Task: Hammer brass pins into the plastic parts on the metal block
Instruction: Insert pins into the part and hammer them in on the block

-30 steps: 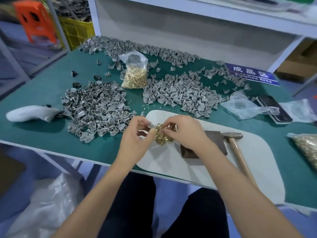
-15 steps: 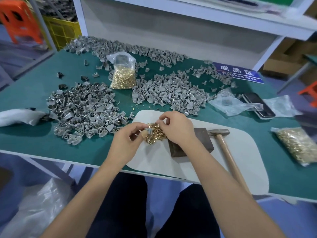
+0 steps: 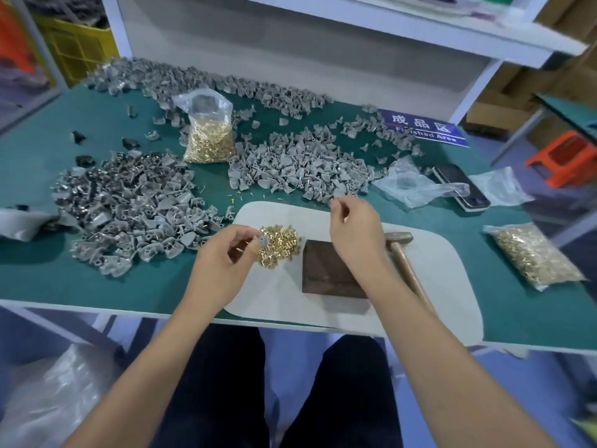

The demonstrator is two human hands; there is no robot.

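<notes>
Loading step, hammering not begun: green counter (image 3: 48, 279) carries grey plastic parts (image 3: 129, 202) in heaps, a white mat (image 3: 436, 286) and on it the dark metal block (image 3: 326, 270), bare on top, with the hammer (image 3: 403, 250) lying untouched just beside it. Loose brass pins (image 3: 279, 245) sit piled left of the block. Left hand (image 3: 223, 263) pinches one small grey part (image 3: 262, 241) above the pins. Right hand (image 3: 352, 234) is raised, fingertips pinched near the far heap; what it holds is too small to tell, likely a pin. Next move probably needs pin seated in part, part set on block.

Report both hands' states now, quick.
Left hand: pinches a small grey plastic part beside the loose heap of brass pins.
Right hand: raised, fingers curled as if pinching; what it holds, if anything, is too small to tell.
</notes>
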